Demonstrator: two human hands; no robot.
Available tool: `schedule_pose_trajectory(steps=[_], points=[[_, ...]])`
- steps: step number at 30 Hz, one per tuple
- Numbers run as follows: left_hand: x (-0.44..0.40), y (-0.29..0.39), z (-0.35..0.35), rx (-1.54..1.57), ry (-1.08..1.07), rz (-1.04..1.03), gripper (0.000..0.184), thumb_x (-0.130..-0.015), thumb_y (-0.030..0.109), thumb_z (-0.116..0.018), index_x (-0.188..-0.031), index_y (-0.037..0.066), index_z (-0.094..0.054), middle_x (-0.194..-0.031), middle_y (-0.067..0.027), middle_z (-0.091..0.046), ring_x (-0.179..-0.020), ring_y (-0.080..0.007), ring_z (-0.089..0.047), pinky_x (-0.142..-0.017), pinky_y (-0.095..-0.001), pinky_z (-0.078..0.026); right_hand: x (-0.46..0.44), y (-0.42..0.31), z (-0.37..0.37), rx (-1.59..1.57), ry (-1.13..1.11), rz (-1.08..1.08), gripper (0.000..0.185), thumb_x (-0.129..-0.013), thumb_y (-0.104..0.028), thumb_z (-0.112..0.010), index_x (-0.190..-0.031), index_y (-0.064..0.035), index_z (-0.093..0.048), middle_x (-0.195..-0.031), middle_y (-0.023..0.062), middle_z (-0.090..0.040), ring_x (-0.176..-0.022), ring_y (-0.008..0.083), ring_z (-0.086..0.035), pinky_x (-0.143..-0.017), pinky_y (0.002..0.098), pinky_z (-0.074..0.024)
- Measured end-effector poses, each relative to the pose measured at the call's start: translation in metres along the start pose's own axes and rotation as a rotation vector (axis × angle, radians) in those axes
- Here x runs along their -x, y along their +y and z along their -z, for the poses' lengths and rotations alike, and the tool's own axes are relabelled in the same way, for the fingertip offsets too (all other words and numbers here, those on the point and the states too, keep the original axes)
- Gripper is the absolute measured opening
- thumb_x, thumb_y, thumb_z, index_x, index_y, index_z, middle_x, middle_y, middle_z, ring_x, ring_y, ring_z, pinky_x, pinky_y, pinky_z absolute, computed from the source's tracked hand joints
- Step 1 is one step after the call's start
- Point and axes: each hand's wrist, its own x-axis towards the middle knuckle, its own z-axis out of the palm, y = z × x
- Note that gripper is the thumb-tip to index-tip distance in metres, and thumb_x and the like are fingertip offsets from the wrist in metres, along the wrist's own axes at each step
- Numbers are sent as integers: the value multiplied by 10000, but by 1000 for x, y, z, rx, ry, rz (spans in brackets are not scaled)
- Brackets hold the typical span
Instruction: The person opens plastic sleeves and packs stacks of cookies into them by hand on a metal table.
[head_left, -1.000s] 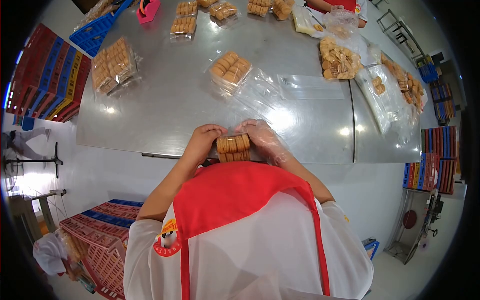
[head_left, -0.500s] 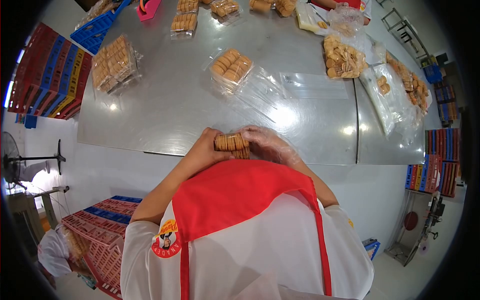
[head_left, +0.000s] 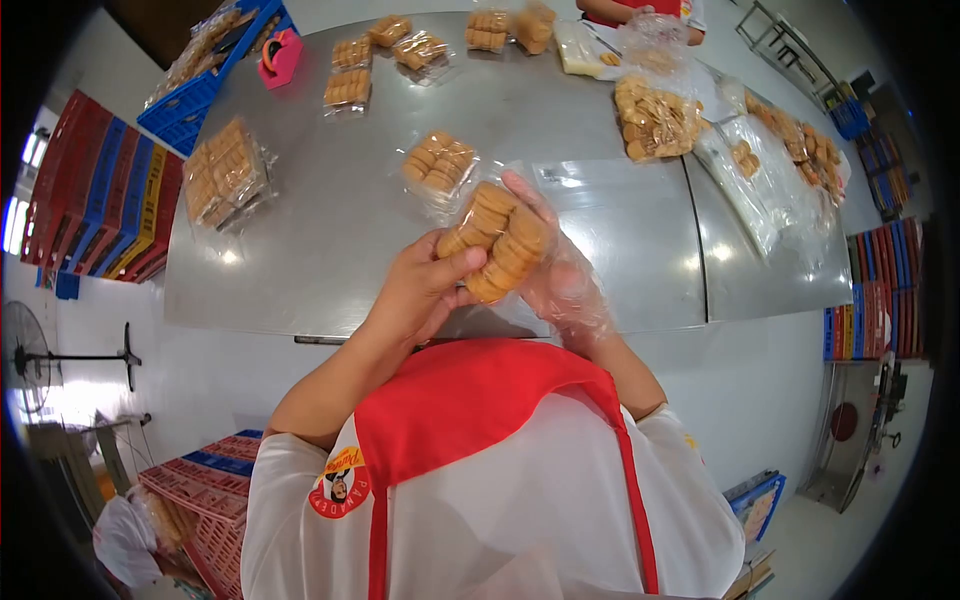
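Note:
A clear pack of round biscuits [head_left: 497,243] is held up over the table's front part, its rows tilted. My bare left hand [head_left: 425,283] grips its left side, thumb on top. Around its right side is my right hand [head_left: 562,280] in a clear plastic glove, fingers stretched along the pack's far edge. Just beyond lies another biscuit pack [head_left: 438,162] on the metal table [head_left: 300,220]. Flat clear bags [head_left: 590,178] lie right of that pack, partly behind my right hand.
Stacked packs [head_left: 225,175] sit at the left, near a pink tape dispenser [head_left: 280,58] and blue crate [head_left: 185,115]. Loose biscuits in plastic [head_left: 655,118] and a pile of bags [head_left: 745,185] lie right. A co-worker's hands [head_left: 640,12] are at the far side.
Both hands have lifted the biscuit pack from close to the apron, forward over the table, and turned its broad face into view. The camera view has shifted slightly.

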Motion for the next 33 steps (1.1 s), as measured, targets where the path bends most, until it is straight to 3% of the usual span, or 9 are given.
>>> schedule_pose_trajectory(steps=[2,4,7,8,11,12,15,24,33], points=[[-5,-13,-13,-50,-10,113,495,-916,322,-708,-1216,-35,-542,-1057,-80,-647,-910,-162,-642,-780,-280,-536,12,-9,-11,180,245,-34,936,-784,-534,-765,-1462,-44,-344,-1355,205,-510,-1256,337,-533,-1016,448,-504],[-17,-28,-14,-261,-47,283,481,-946,368,-666,-1201,-27,-564,-1017,-80,-659,-867,-157,-643,-722,-277,-526,34,-14,14,-7,289,-81,756,-848,-346,-697,-1455,-60,-348,-1314,173,-534,-1176,303,-575,-947,429,-536],[-38,-26,-29,-1097,-128,228,472,-933,389,-675,-1192,5,-586,-941,-109,-668,-794,-199,-653,-673,-321,-510,72,-23,30,-154,488,-4,654,-893,-250,-638,-1460,-101,-348,-1332,179,-512,-1139,328,-597,-886,520,-569],[-40,-36,-31,-1397,-93,-243,386,-910,356,-677,-1112,29,-639,-1037,-164,-633,-869,-276,-617,-729,-380,-503,83,-27,31,-183,571,19,650,-894,-244,-633,-1461,-106,-347,-1344,181,-501,-1142,338,-595,-885,548,-568],[-64,-44,-53,-1774,-105,-1015,290,-859,289,-672,-999,35,-684,-1176,-187,-561,-974,-341,-542,-805,-417,-483,108,-32,43,-245,753,65,671,-883,-178,-593,-1486,-125,-306,-1348,179,-469,-1162,384,-575,-888,630,-557],[-78,-55,-51,-1932,-155,-1010,201,-800,212,-665,-917,54,-706,-1280,-183,-495,-1044,-346,-484,-844,-420,-466,114,-30,49,-264,756,82,681,-879,-163,-584,-1493,-127,-293,-1340,177,-470,-1164,389,-572,-894,622,-559],[-100,-65,-59,-2142,-273,-982,206,-753,148,-664,-929,52,-710,-1276,-178,-503,-1033,-330,-500,-836,-418,-469,123,-20,60,-260,758,118,741,-840,-114,-588,-1506,-130,-261,-1306,167,-477,-1166,390,-566,-894,601,-568],[-95,-42,-85,-2388,-77,-572,265,-757,129,-645,-952,-44,-692,-1323,-255,-458,-933,-343,-595,-713,-382,-555,85,-20,73,-149,655,264,791,-751,-16,-542,-1494,-8,-270,-1305,150,-456,-1188,314,-536,-968,463,-537],[-98,-46,-69,-2548,12,-683,387,-805,144,-630,-1122,-77,-608,-1371,-232,-439,-782,-289,-656,-635,-353,-573,51,-19,78,-96,636,368,846,-712,3,-612,-1495,-10,-291,-1321,114,-488,-1226,259,-512,-1057,409,-452]])
